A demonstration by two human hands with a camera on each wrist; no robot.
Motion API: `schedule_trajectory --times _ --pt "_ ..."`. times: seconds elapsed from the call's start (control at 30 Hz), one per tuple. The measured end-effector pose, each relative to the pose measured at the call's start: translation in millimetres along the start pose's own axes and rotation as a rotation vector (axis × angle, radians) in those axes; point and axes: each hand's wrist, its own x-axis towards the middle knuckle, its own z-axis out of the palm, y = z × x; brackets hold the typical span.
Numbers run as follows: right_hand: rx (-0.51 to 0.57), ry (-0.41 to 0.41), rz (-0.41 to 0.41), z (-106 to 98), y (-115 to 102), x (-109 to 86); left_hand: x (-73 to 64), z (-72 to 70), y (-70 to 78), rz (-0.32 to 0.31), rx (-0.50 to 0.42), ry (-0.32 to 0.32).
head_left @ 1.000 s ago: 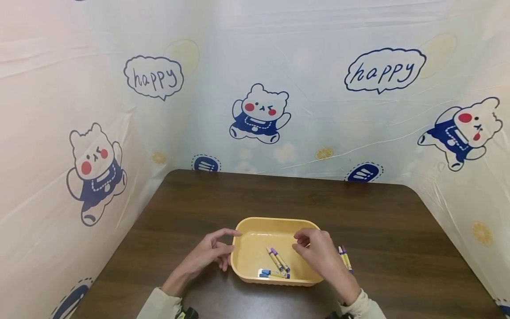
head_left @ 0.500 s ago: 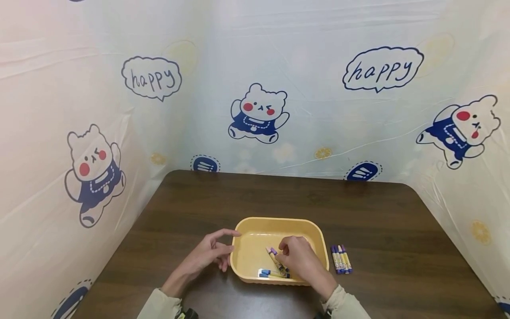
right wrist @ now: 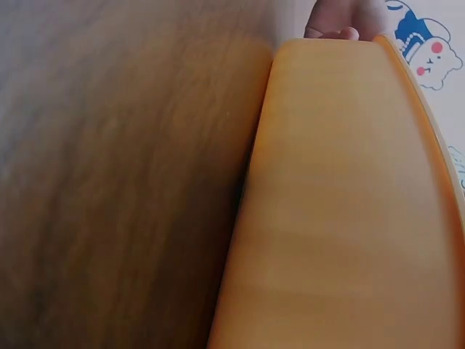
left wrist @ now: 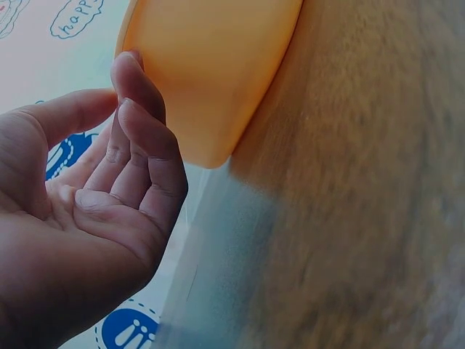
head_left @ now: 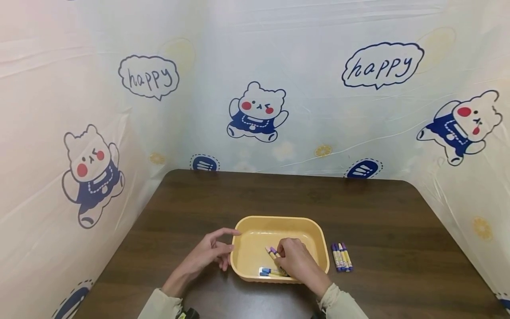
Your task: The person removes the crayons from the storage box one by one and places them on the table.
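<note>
A yellow plastic basin (head_left: 255, 279) stands on the table. My left hand (head_left: 209, 250) holds its left rim, index finger over the edge and thumb at the outer wall. In the left wrist view, the fingertips of that hand (left wrist: 109, 174) meet the wall of the basin (left wrist: 211, 73). My right hand (head_left: 299, 261) reaches inside, thumb and index finger pinching a purple-tipped crayon (head_left: 273, 250). Beside it lies a pink-tipped crayon (head_left: 270, 251). Blue crayons (head_left: 271, 272) lie near the front wall, partly hidden by the hand. The right wrist view shows the basin's outside (right wrist: 349, 203), not the right fingers.
Several crayons (head_left: 341, 258), purple and pale-tipped, lie side by side on the dark wooden table (head_left: 378, 230) right of the basin. A patterned curtain (head_left: 311, 53) encloses the back and sides of the table.
My right hand has moved left and down from the basin's right side onto the crayons, and its fingers have closed on one. Its retreat uncovers the crayon row on the right. The left hand stays.
</note>
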Motion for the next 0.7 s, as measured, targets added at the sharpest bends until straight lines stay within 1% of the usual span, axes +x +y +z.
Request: schedule_trajectory --times 0.2,0.4,0.5,0.63,0.7 --pt "0.045 -0.018 0.017 -1.2 2.7 0.0 0.0 0.2 0.3 0.009 -0.007 0.004" --pt "0.087 -0.035 0.001 -1.6 2.7 1.0 -0.2 -0.5 -0.2 0.015 -0.006 0.001" --pt "0.097 0.018 -0.017 -1.1 2.0 1.5 -0.8 -0.6 -0.6 0.017 -0.007 -0.003" --pt "0.088 0.16 -0.023 -1.7 1.1 2.9 -0.8 -0.4 -1.0 0.016 0.001 0.001" --pt "0.087 0.209 -0.021 -2.9 0.7 3.1 -0.1 -0.1 -1.8 0.012 0.005 0.002"
